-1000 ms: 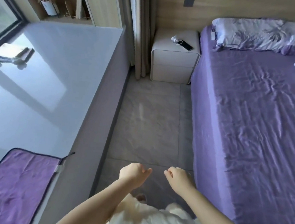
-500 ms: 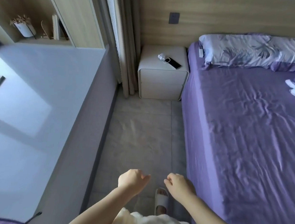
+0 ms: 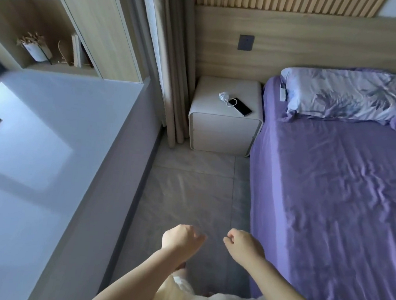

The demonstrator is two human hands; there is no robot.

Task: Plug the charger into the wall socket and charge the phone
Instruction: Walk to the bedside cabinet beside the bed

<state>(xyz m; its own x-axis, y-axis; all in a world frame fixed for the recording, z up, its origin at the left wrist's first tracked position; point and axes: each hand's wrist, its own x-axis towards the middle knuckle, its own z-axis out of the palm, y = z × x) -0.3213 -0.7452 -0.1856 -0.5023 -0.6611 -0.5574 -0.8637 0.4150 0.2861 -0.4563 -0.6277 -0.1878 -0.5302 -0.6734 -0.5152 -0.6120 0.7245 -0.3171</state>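
A black phone (image 3: pixel 240 106) lies flat on a white nightstand (image 3: pixel 224 133) between the curtain and the bed. A white charger with a coiled cable (image 3: pixel 224 97) sits beside the phone's far end, touching it. A dark grey wall socket (image 3: pixel 246 42) is set in the wooden panel above the nightstand. My left hand (image 3: pixel 181 239) and my right hand (image 3: pixel 244 247) hover low over the floor, far from the nightstand, both with fingers curled and holding nothing.
A purple bed (image 3: pixel 335 198) with a floral pillow (image 3: pixel 353 93) fills the right side. A pale window ledge (image 3: pixel 50 152) runs along the left, with wooden shelves (image 3: pixel 46 43) behind it. Beige curtains (image 3: pixel 172 76) hang left of the nightstand. A tiled floor aisle (image 3: pixel 193 192) leads ahead.
The view has moved forward and tilted up: the nightstand, phone and socket are closer and lower in the frame. Both hands keep the same curled pose.
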